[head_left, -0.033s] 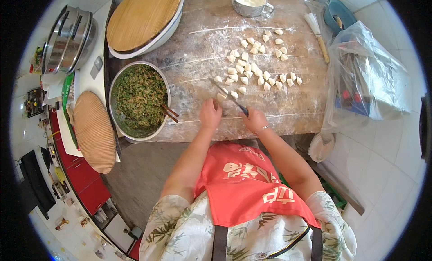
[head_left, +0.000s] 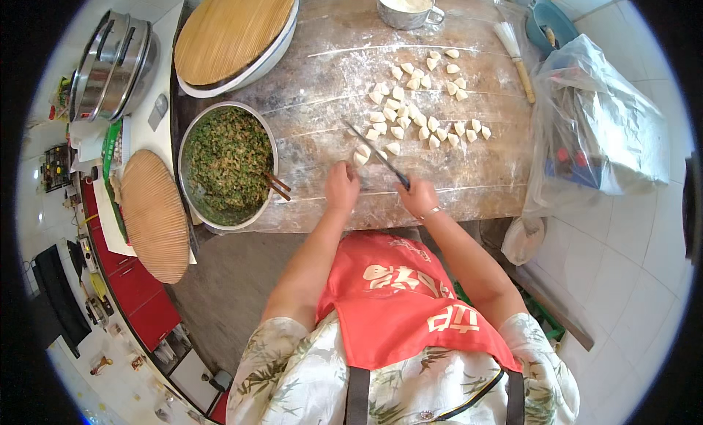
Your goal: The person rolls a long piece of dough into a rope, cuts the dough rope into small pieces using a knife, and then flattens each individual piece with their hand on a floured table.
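My right hand (head_left: 419, 197) is wrapped round the handle of a knife (head_left: 381, 157). The blade slants up and left over the floured wooden board (head_left: 315, 157). My left hand (head_left: 342, 185) rests on the board left of the knife with its fingers curled together; what they hold, if anything, is hidden. Just beyond those fingertips, beside the blade, lies a bit of pale dough (head_left: 361, 157). Several small cut dough pieces (head_left: 403, 111) are scattered over the board past the knife.
Left of my hands stands a steel bowl (head_left: 276, 143) of green chopped filling with chopsticks (head_left: 277, 186). Behind it is a large basin (head_left: 282, 47) under a round slatted lid (head_left: 233, 33). A flour pot (head_left: 406, 18), a brush (head_left: 516, 62) and a plastic-covered box (head_left: 608, 132) stand farther off.
The knife has shifted slightly, its handle a little to the right and its tip a little farther away. My left hand has barely moved.
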Demonstrator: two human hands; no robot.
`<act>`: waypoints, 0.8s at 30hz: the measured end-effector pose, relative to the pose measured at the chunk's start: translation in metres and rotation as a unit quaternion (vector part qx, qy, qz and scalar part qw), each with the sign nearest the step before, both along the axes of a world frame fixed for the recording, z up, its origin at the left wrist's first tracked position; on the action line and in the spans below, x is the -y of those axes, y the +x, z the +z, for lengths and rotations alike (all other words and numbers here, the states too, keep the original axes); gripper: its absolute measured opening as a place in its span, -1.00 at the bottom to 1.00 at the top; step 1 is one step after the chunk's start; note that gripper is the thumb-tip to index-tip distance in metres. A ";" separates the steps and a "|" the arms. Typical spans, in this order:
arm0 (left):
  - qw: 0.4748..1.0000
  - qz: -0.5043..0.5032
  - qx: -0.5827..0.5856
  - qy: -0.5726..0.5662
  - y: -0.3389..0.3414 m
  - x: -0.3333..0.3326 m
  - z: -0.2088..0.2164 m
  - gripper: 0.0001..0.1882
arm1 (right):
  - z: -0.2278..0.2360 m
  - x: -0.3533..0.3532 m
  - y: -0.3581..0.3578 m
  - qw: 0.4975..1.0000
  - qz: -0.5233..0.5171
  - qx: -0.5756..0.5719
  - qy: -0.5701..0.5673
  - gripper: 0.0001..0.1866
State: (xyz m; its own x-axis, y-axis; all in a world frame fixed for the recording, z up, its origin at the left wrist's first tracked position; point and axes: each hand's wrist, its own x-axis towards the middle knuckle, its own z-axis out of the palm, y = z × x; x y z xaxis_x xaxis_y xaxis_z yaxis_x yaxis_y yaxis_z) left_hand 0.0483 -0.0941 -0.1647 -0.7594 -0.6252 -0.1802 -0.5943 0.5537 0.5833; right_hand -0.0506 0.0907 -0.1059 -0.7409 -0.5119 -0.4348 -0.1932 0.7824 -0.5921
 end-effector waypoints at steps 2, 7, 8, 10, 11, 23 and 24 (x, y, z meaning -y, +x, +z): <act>0.999 0.011 -0.005 0.037 -0.004 -0.001 0.008 -0.63 | 0.011 -0.022 -0.012 0.997 -0.055 -0.034 -0.051 -0.62; 0.998 -0.024 0.059 -0.005 -0.020 -0.013 0.039 -0.46 | 0.020 -0.088 -0.039 0.987 -0.153 -0.053 -0.018 -0.62; 0.998 -0.021 0.063 -0.010 -0.025 -0.015 0.045 -0.43 | 0.014 -0.102 -0.040 0.982 -0.169 -0.072 -0.047 -0.61; 0.997 -0.019 0.070 -0.017 -0.032 -0.017 0.042 -0.40 | 0.009 -0.128 -0.045 0.980 -0.183 -0.079 0.013 -0.60; 0.997 -0.019 0.073 -0.019 -0.034 -0.015 0.034 -0.40 | 0.007 -0.136 -0.046 0.976 -0.202 -0.087 0.002 -0.60; 0.999 -0.017 -0.028 -0.009 -0.019 -0.007 0.008 -0.60 | 0.007 -0.112 -0.021 1.000 -0.013 0.008 -0.013 -0.62; 1.000 -0.010 -0.028 -0.005 -0.019 -0.008 0.009 -0.60 | 0.009 -0.098 -0.013 1.000 0.003 0.015 -0.019 -0.61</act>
